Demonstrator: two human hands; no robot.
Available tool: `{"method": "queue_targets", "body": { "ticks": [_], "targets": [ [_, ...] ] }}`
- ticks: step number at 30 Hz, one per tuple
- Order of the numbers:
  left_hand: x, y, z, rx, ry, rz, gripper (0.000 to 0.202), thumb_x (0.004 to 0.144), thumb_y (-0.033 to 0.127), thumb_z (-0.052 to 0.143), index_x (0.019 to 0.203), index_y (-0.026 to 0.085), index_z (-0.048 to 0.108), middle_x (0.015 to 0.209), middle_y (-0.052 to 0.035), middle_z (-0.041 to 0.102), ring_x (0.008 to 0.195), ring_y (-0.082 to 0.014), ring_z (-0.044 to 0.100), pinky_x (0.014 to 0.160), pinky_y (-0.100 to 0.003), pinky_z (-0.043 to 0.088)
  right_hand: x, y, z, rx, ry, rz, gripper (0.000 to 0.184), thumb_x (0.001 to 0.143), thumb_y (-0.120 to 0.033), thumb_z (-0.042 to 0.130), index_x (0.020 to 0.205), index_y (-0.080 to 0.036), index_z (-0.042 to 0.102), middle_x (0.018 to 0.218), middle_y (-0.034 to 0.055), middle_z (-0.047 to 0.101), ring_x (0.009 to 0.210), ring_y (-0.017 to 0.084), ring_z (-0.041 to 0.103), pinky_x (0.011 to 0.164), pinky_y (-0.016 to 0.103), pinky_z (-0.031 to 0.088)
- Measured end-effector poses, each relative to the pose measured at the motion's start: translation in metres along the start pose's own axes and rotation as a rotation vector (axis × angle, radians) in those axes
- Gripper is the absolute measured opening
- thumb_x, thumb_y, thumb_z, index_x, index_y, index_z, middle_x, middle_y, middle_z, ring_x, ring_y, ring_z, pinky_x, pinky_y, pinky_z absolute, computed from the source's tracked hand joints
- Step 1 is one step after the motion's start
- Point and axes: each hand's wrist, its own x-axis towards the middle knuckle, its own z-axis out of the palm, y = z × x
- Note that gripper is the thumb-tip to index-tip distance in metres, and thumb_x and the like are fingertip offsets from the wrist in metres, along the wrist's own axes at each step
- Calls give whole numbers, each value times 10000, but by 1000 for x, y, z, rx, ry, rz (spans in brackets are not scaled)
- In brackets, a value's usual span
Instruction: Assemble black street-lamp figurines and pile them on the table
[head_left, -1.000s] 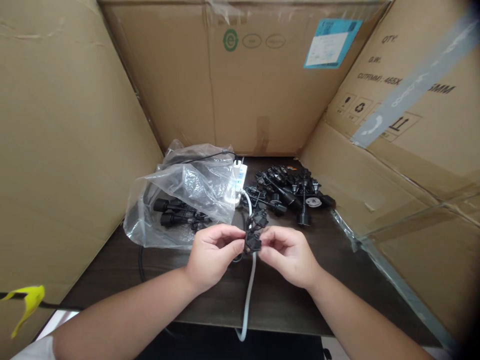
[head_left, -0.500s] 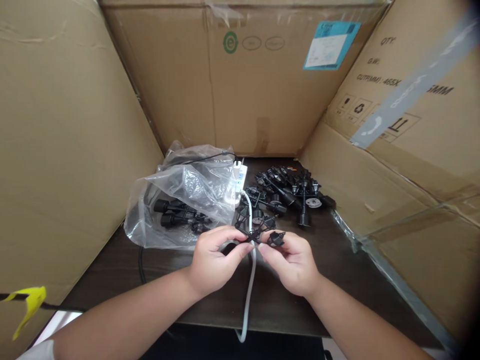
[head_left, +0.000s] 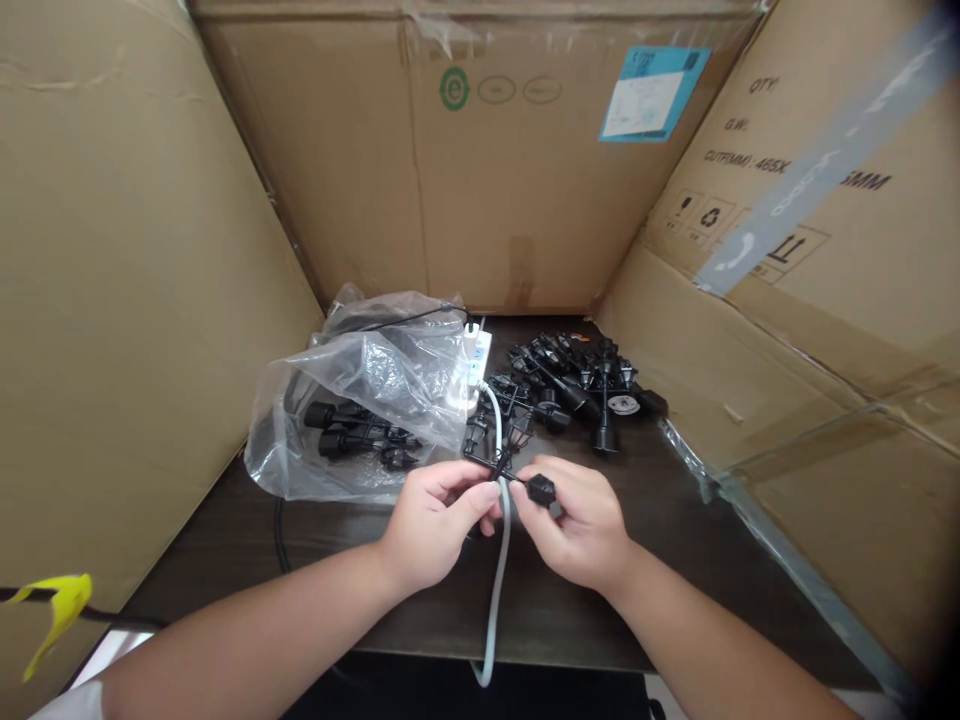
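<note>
Between my hands is a small black model street lamp (head_left: 541,489) with several lantern heads on thin arms. My left hand (head_left: 427,525) is closed, its thumb and fingers pinching the lamp near its middle. My right hand (head_left: 581,520) is closed round the lamp's right side, beside a dark lantern head that points toward me. Two heads with clear panes stick up beyond my fingertips. Part of the lamp is hidden by my fingers. A pale cable (head_left: 495,600) runs beneath the lamp and over the table's front edge.
A clear plastic bag (head_left: 300,400) holding black lamps lies at the left. Behind my hands is a white power strip (head_left: 474,350). More black model lamps (head_left: 570,375) are piled to the right. Cardboard walls (head_left: 360,180) enclose the dark table (head_left: 600,620) on three sides.
The lamp has been turned in my hands, so its lantern heads sit at different angles. My right fingers have shifted a little on it. The view has moved slightly.
</note>
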Motion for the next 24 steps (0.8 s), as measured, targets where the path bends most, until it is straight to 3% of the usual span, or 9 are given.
{"method": "queue_targets", "body": {
  "ticks": [5, 7, 9, 16, 19, 24],
  "targets": [
    [-4, -3, 2, 4, 48, 76, 151, 786, 272, 693, 707, 143, 683, 593, -15, 644, 519, -122, 581, 543, -240, 510, -3, 3, 6, 523, -69, 438, 249, 888, -311, 564, 685, -168, 572, 519, -18, 510, 452, 109, 444, 457, 252, 384],
    [-3, -4, 1, -17, 50, 65, 157, 779, 280, 703, 708, 141, 685, 590, -14, 644, 515, -122, 578, 539, -242, 507, -4, 4, 8, 637, -80, 532, 262, 882, -361, 573, 705, -169, 560, 489, -38, 481, 418, 101, 415, 426, 245, 367],
    [-2, -6, 0, -52, 27, 35, 178, 781, 295, 707, 707, 136, 680, 585, -12, 637, 512, -119, 573, 537, -242, 499, -4, 4, 8, 581, -59, 495, 272, 883, -347, 576, 678, -171, 551, 499, -32, 490, 437, 104, 429, 446, 248, 378],
    [0, -9, -1, -272, -82, -79, 226, 803, 302, 700, 679, 130, 624, 554, 3, 591, 494, -105, 538, 537, -239, 458, 0, -1, 1, 30, 11, -13, 219, 876, -156, 529, 669, -172, 599, 578, 23, 539, 520, 127, 461, 506, 271, 381],
    [1, -7, 0, -288, -90, -102, 262, 797, 321, 705, 644, 130, 610, 537, 3, 578, 480, -104, 528, 526, -237, 450, 0, 1, 1, -14, 4, -31, 215, 876, -154, 523, 682, -176, 613, 579, 28, 544, 516, 132, 464, 504, 275, 385],
    [1, -5, -2, -92, -59, -27, 254, 793, 326, 704, 638, 129, 663, 593, -27, 631, 526, -121, 564, 551, -246, 482, 3, -2, 0, 146, -21, 78, 250, 897, -169, 518, 659, -180, 594, 586, 14, 576, 525, 126, 512, 523, 260, 420]
  ]
}}
